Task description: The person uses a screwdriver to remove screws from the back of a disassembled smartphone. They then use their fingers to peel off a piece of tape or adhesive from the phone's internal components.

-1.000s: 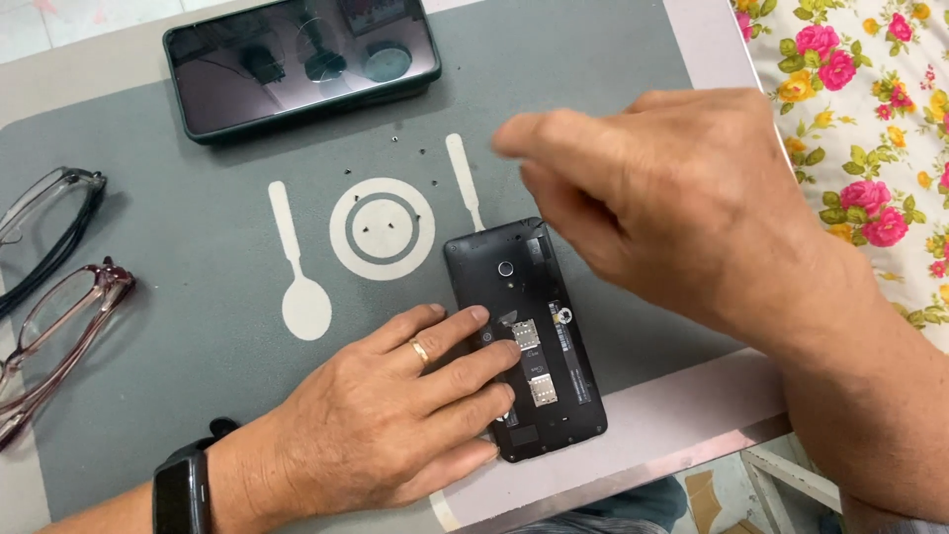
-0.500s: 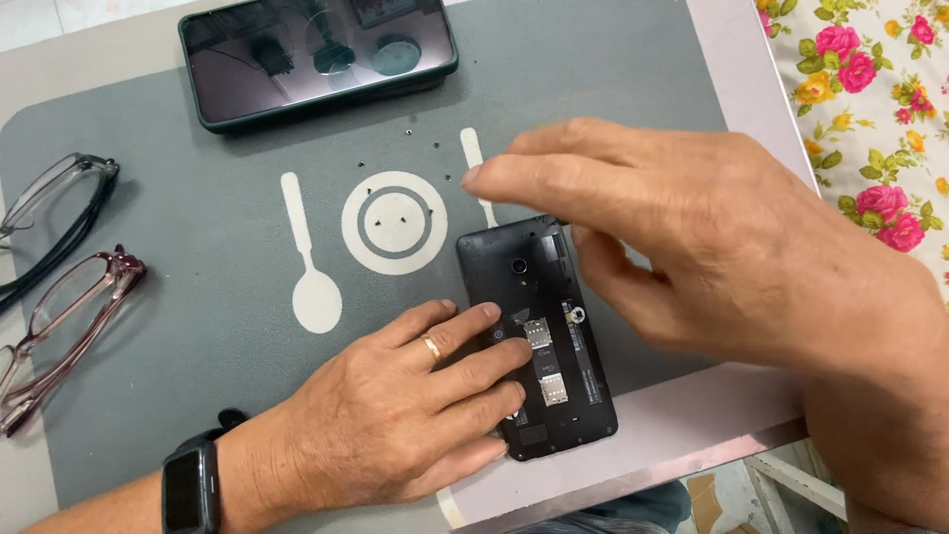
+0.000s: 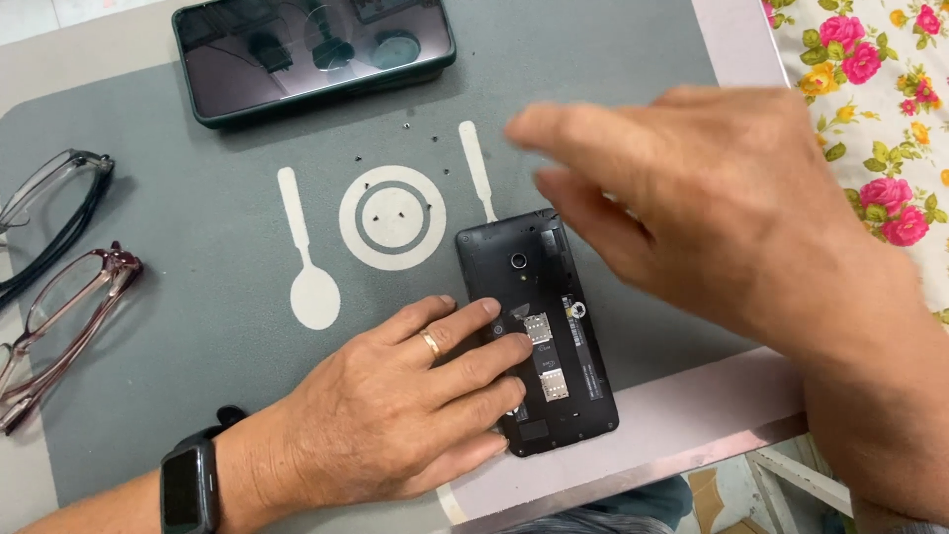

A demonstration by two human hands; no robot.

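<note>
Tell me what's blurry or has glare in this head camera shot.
Head view: the right hand is smeared by motion blur, worst at its fingertips; the left hand and the opened black phone are sharp; the dark screen of the other phone mirrors things overhead; light is soft and even.

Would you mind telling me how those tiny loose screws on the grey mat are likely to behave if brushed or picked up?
The tiny screws look light and would probably scatter or roll if brushed. They seem too small for an easy pinch. The grey mat likely slows rolling.
</note>
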